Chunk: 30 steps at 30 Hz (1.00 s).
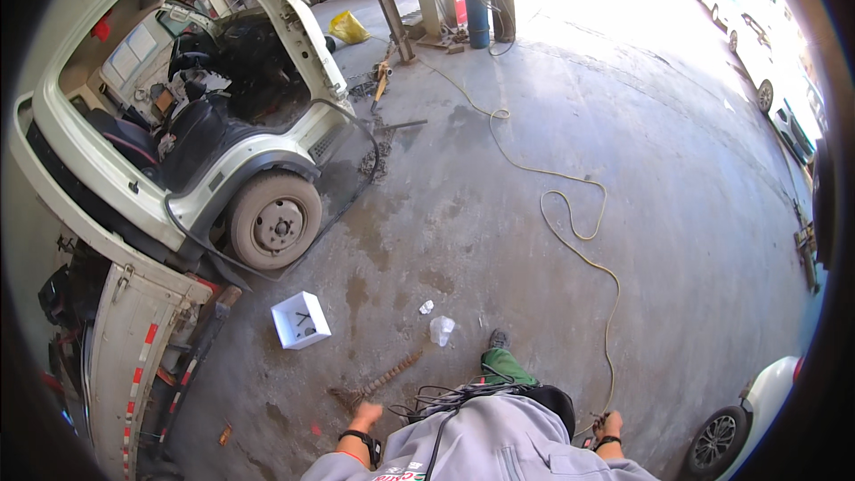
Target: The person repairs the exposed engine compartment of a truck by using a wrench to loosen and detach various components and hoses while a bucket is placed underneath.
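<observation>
Across the concrete floor [481, 249], the yellow hose [608, 338] ran to my right hand [610, 426], whose grip appeared clenched on its end, my left hand's [367, 414] I couldn't tell, and further handling seemed to call for slack.

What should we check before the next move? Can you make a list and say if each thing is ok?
1. Hose free of loops: not ok, it curls across the floor.
2. Right hand grip: cannot tell, too small to see clearly.
3. Left hand empty: cannot tell, its fingers are not clear.
4. Floor ahead of the shoe free of litter: not ok, a clear bag lies nearby.
5. Box open side up: ok.
6. Blue cylinder upright: ok.
</observation>
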### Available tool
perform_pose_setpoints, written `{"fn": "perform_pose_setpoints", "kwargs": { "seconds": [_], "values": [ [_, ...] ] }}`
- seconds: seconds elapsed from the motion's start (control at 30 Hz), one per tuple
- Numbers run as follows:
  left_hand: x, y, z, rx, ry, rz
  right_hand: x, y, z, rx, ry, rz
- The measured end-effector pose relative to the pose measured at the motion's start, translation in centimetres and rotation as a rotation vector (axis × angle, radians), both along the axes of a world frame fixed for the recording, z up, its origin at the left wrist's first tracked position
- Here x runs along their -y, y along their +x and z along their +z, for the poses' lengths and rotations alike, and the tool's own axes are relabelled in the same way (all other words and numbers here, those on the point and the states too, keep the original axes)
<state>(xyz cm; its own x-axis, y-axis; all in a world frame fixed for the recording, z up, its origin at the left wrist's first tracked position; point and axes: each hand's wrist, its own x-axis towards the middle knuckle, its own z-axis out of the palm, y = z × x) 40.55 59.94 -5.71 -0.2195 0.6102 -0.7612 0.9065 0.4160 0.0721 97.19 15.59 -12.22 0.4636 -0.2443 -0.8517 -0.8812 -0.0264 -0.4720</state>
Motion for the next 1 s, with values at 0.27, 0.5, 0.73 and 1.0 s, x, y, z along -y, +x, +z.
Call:
{"fn": "perform_pose_setpoints", "kwargs": {
  "seconds": [0.27, 0.5, 0.73, 1.0],
  "values": [
    [-0.2, 2.1, -1.7, 0.144, -0.293, 0.775, -32.9, 21.9, 9.2, 0.204, 0.140, 0.471],
    [-15.9, 13.1, -3.1, 0.330, -0.146, -0.348, -51.4, 28.6, 14.1, 0.297, 0.115, 0.648],
    [-43.9, 25.2, -5.8, 0.063, -0.148, -0.099, -50.7, 31.4, 7.5, 0.101, -0.042, 0.222],
    [-66.7, 39.5, 5.3, 0.268, 0.452, 0.084, -55.9, 33.0, 4.4, -0.059, -0.100, -0.048]
  ]
}}
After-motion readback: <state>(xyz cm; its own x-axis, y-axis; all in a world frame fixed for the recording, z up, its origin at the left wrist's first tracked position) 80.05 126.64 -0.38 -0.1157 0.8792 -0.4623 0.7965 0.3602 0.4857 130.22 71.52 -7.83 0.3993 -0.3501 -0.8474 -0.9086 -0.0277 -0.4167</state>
